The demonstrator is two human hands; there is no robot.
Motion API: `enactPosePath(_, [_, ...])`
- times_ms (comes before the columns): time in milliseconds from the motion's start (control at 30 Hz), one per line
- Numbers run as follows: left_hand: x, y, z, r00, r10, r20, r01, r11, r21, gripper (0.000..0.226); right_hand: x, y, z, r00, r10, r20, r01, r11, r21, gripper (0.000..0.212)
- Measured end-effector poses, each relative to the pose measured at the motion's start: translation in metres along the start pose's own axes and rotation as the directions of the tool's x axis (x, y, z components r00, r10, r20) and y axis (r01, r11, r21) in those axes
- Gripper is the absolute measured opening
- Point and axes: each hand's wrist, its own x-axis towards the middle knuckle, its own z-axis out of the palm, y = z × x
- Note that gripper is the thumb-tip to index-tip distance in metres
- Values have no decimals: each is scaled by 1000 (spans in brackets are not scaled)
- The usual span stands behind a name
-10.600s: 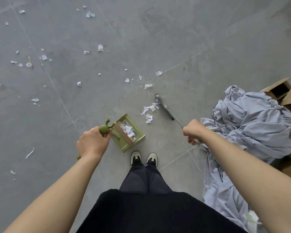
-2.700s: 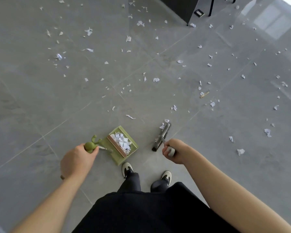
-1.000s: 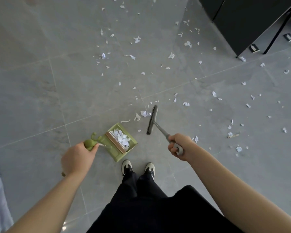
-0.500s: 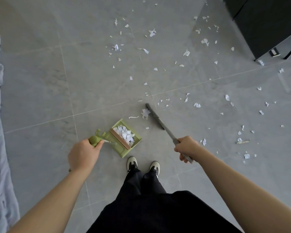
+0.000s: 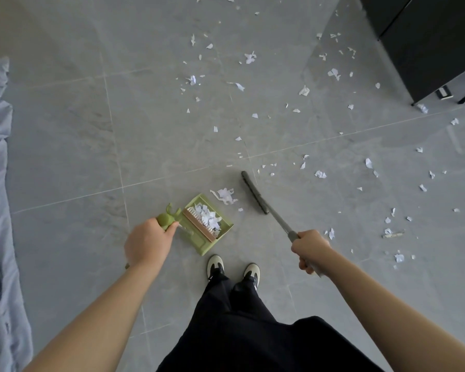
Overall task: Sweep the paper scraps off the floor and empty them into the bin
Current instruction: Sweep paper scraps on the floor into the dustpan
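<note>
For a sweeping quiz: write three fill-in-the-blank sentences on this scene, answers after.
1. The left hand grips the handle of the green ____.
2. The right hand holds the ____ handle.
3. The clump of scraps lies between the dustpan and the broom ____.

Answers: dustpan; broom; head

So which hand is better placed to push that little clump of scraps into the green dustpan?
The right hand: it grips the broom, whose head lies just beyond the clump. The left hand holds the dustpan.
</note>
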Motion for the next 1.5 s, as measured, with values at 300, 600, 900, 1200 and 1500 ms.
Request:
enactPosePath(300, [2, -3, 5, 1000, 3, 4, -3, 998, 56, 46, 0, -10, 16, 993, -17, 116, 25, 998, -62, 40])
enactPosePath(600, [-2, 8, 4, 1000, 23, 13, -23, 999, 43, 45, -32, -27, 31, 947, -77, 312, 193, 913, -360, 57])
enactPosePath(900, [-8, 6, -4, 997, 74, -7, -74, 997, -4, 48, -52, -30, -1, 967, -93, 237, 156, 951, -266, 52])
enactPosePath(1200, [1, 16, -8, 995, 99, -27, -101, 993, -63, 47, -52, -26, -16, 993, -32, 114, 21, 995, 94, 58])
enactPosePath(1500, [26, 45, -13, 998, 40, -55, -48, 986, -160, 47, -38, -32, -32, 996, 69, 50, -83, 929, 360, 16])
